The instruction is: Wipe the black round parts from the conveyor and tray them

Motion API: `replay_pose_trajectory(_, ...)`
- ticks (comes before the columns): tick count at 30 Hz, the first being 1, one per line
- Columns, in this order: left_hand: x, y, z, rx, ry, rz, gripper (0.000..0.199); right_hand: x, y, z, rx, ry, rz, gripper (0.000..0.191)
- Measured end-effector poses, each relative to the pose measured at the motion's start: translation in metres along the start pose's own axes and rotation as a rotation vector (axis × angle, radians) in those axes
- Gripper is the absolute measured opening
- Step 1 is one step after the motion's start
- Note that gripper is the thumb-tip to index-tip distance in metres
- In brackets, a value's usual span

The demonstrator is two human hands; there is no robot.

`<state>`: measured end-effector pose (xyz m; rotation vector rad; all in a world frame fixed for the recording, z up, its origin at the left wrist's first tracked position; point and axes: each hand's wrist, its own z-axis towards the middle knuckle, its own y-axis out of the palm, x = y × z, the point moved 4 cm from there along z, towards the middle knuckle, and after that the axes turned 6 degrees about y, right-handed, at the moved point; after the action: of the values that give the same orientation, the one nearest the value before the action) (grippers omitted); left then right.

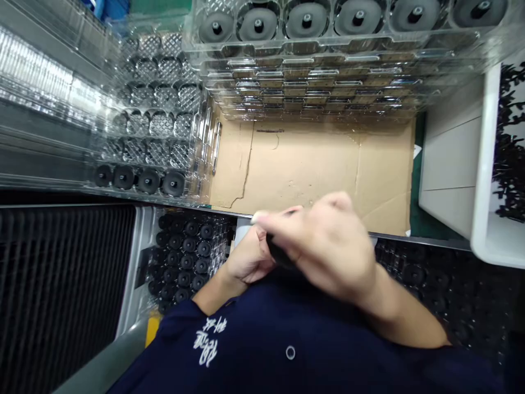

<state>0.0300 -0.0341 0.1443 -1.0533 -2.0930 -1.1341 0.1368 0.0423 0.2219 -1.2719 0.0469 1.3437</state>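
Observation:
Close to my body, my left hand (253, 253) is closed around a black part (279, 253), perhaps round like the discs in the trays; most of it is covered by my hands. My right hand (338, 249) is over the same part, blurred by motion, with its fingers curled in and its thumb stretched toward the left hand. What lies inside the right fingers is hidden. Both hands are just in front of the table's near edge, beside a sheet of brown cardboard (311, 169).
Clear plastic trays (328, 71) are stacked at the back, the top one holding black discs (307, 21). Another clear tray (158, 126) on the left has black discs in its front row. A white bin (484, 180) with small black pieces stands right. More filled trays (186, 257) sit below table level.

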Motion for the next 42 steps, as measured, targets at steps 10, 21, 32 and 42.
replay_pose_trajectory(10,0.004,-0.002,0.001,-0.153,0.005,-0.272,0.065,0.11,0.074,-0.093,-0.166,0.733,0.296,0.028)
replay_pose_trajectory(21,0.006,0.001,0.003,-0.095,0.092,-0.233,0.057,0.003,-0.023,-0.015,-0.009,0.064,0.004,0.028)
replay_pose_trajectory(32,0.006,-0.009,0.005,-0.058,0.101,-0.186,0.06,0.005,-0.007,-0.024,-0.113,0.163,-0.043,0.024)
replay_pose_trajectory(42,0.008,-0.009,0.005,-0.031,0.216,-0.174,0.064,0.06,0.015,-0.043,0.116,0.525,0.345,0.023)
